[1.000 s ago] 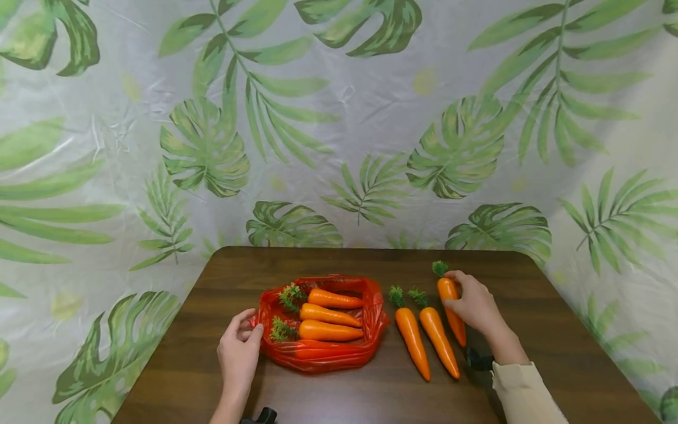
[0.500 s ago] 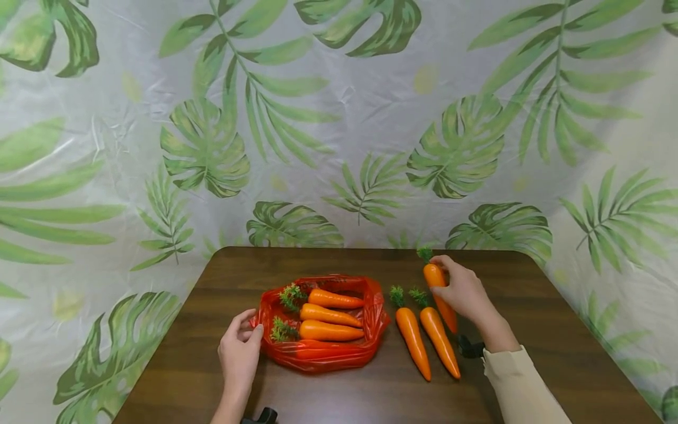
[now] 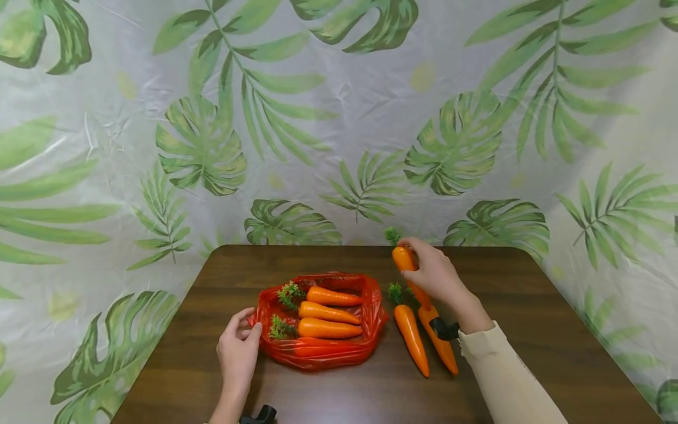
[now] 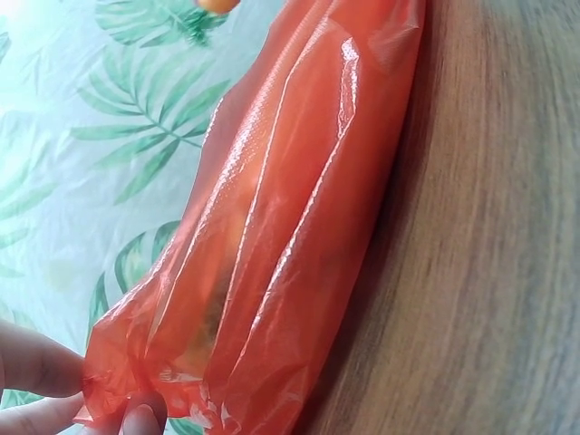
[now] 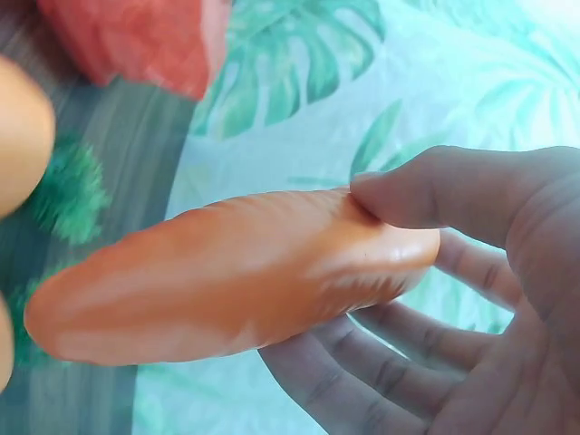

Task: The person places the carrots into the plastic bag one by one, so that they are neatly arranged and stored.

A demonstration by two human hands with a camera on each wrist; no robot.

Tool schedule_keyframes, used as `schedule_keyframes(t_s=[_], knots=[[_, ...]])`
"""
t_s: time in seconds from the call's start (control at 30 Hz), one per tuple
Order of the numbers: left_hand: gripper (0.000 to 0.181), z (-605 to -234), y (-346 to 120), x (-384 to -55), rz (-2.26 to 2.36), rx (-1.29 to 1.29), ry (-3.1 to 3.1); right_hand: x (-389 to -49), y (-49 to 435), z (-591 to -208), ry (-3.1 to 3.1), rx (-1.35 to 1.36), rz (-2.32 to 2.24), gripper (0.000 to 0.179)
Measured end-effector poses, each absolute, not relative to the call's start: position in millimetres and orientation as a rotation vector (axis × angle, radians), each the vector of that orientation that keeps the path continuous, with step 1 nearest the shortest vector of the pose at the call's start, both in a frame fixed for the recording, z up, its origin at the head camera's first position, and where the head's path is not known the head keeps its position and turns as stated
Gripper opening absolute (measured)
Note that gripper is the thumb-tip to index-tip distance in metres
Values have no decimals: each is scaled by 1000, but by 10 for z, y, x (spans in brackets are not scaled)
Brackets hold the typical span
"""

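My right hand (image 3: 436,274) grips a carrot (image 3: 404,258) near its leafy top, raised over the table; the right wrist view shows thumb and fingers around the thick end of this carrot (image 5: 236,281). At the left rim of a red plastic bag (image 3: 323,359), my left hand (image 3: 239,347) pinches the film between thumb and fingers, as the left wrist view of the bag (image 4: 281,208) confirms. Several carrots lie inside the bag, among them an orange carrot (image 3: 329,328) with green tops to the left. Another is dimly visible through the front wall.
Two loose carrots lie right of the bag: a nearer-left carrot (image 3: 412,341) and a carrot (image 3: 438,344) partly covered by the right wrist's black camera mount (image 3: 444,328). They rest on a dark wooden table (image 3: 328,400). A leaf-patterned sheet (image 3: 365,129) hangs behind.
My right hand has lifted its carrot and carried it left and away from me, above the loose carrots. The left hand keeps its hold on the bag's rim.
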State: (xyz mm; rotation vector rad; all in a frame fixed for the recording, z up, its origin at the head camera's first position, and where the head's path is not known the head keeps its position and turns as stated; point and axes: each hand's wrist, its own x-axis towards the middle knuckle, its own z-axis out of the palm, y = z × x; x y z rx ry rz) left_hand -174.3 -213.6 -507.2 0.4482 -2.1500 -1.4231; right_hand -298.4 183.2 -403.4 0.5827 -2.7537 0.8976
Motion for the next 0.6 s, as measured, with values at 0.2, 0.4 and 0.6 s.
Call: schedule_keyframes(t_s=[0.2,0.4,0.6], knots=[[32,-5064,-2134,-1737,-1432,446,-2145,-2993,1597,-3940,-2725,642,854,61],[32,-5052,-2128,-1738,-1427,454,-2150,-2989,1413,-3874,-2723,671,841,61],[32,-5058,-2129,-1731,-1421,456,-2147,-2981,1234,-3835,-2699,729,809,60]])
